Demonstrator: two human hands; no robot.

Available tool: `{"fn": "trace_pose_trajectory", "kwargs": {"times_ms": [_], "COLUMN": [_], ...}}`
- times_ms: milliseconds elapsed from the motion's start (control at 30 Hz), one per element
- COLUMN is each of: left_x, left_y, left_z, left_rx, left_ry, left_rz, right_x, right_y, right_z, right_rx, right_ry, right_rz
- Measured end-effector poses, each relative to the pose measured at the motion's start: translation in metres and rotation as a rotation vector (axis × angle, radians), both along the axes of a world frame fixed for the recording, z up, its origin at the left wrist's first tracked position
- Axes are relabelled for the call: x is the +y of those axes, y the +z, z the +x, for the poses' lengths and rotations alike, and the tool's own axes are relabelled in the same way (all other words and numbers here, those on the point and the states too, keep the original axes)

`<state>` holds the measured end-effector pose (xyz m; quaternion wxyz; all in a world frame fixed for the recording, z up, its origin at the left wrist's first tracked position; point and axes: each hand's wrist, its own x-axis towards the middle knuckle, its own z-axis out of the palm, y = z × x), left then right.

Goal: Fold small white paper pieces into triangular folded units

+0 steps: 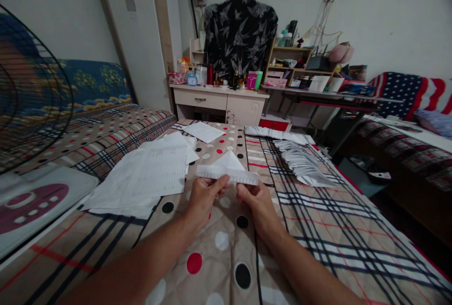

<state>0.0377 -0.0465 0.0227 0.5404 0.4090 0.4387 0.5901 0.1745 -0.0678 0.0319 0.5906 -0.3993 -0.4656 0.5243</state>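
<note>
A folded white paper piece (228,168), triangular on top with a turned-up strip along its lower edge, is held just above the bed cover (318,229). My left hand (204,199) pinches the strip's left part between thumb and fingers. My right hand (256,199) pinches its right part. Both hands are closed on the paper. To the left lies a loose stack of printed white sheets (148,175). To the right, rows of finished folded paper pieces (300,159) lie overlapping on the cover.
A fan guard (31,93) and its base (31,199) stand at the left. A single white sheet (204,132) lies further back. Beyond the bed are a cluttered dresser (219,99), a desk (328,95) with shelves, and another bed (409,145) at the right.
</note>
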Motion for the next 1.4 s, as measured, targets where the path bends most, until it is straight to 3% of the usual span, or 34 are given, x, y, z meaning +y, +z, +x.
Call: {"fn": "trace_pose_trajectory", "kwargs": {"times_ms": [233, 600, 800, 1033, 1233, 1400], "left_x": [-0.012, -0.018, -0.018, -0.014, 0.003, 0.01], "left_y": [0.001, -0.001, 0.003, 0.005, 0.0, -0.001], "left_z": [0.013, 0.023, 0.023, 0.017, -0.004, -0.013], "left_rx": [-0.099, -0.152, -0.182, -0.156, -0.049, -0.108], "left_ry": [0.03, -0.06, -0.072, 0.034, 0.111, 0.113], "left_rz": [-0.038, 0.0, 0.024, 0.013, 0.055, 0.08], "right_x": [-0.002, -0.007, -0.007, 0.002, 0.012, 0.013], "right_y": [-0.009, -0.008, -0.007, -0.015, -0.018, -0.02], "right_z": [-0.017, -0.023, -0.02, -0.008, 0.004, 0.007], "right_rx": [0.137, 0.188, 0.295, 0.296, 0.293, 0.256], "right_ry": [-0.006, -0.013, -0.099, -0.23, -0.345, -0.345], "right_rz": [-0.041, -0.034, -0.089, -0.077, -0.041, -0.015]}}
